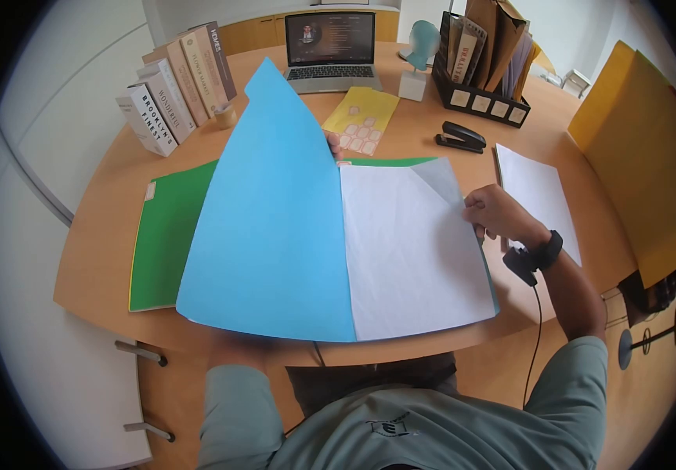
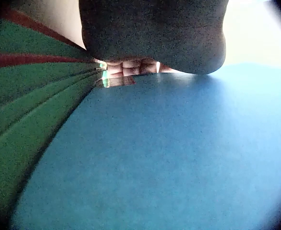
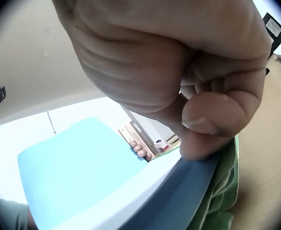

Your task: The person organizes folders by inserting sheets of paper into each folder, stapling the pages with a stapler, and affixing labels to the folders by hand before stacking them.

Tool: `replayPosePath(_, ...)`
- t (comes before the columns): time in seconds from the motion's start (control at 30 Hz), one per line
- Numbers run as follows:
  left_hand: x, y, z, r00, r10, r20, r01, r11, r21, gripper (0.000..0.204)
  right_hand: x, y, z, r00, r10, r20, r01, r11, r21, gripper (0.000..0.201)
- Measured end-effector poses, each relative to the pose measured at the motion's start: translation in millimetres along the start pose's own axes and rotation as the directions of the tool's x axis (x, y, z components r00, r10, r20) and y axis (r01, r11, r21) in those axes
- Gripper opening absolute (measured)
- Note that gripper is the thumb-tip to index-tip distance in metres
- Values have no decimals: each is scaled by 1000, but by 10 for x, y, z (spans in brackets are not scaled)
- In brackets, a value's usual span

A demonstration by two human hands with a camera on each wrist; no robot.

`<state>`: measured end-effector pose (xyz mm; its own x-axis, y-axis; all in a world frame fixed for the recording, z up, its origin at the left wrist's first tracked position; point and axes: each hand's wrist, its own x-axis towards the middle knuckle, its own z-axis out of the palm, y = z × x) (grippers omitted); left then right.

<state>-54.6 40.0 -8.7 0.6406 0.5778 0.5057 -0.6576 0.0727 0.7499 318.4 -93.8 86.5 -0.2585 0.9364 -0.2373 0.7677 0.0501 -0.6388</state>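
A blue folder (image 1: 267,235) lies spread over a green pleated file folder (image 1: 167,243), its left cover raised and peaked at the top. White paper (image 1: 420,258) covers its right half, with the top right corner creased. Most of my left hand (image 1: 332,146) is hidden behind the raised cover. Its fingers (image 3: 138,148) curl round the cover's edge near the top, where the right wrist view shows them. My right hand (image 1: 496,213) pinches the right edge of the blue folder between thumb and fingers (image 3: 212,115), just above the green pleats (image 3: 222,187).
Behind the folders stand books (image 1: 177,86), a laptop (image 1: 330,51), yellow label sheets (image 1: 365,113), a teal head figurine (image 1: 422,43) and a black file box (image 1: 479,106). A black stapler (image 1: 461,137) and a white paper stack (image 1: 538,192) lie right. A yellow folder (image 1: 636,149) stands far right.
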Motion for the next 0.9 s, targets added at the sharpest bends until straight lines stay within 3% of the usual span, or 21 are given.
replayPosePath(0.2, -20, 15, 52, 1000, 2, -12, -2, 1000, -1, 28, 100, 153, 14, 997, -62, 38, 62, 998, 13, 16)
replayPosePath(0.5, -15, 18, 50, 1000, -1, -17, 0, 1000, -3, 28, 9, 18, -10, 1000, -4, 20, 5, 999, -46, 26)
replayPosePath(0.6, -10, 16, 28, 1000, -2, -18, 2, 1000, 2, 28, 109, 161, -70, 994, -107, -34, 101, 982, -160, 38)
replayPosePath(0.7, 29, 18, 28, 1000, -6, -23, 6, 1000, 5, 28, 415, 407, -223, 919, -301, -254, 189, 903, -385, 38)
replayPosePath(0.77, 51, 16, 12, 999, -11, -30, 11, 1000, 3, 28, 715, 464, -393, 888, -359, -287, 219, 880, -423, 35)
replayPosePath(0.8, 53, 19, 20, 999, -11, -35, 11, 1000, 4, 28, 829, 366, -480, 928, -273, -254, 151, 898, -413, 31)
replayPosePath(0.9, 82, 40, 59, 998, -17, -53, 18, 1000, 10, 28, 1405, 537, -562, 800, -529, -283, 331, 783, -527, 33)
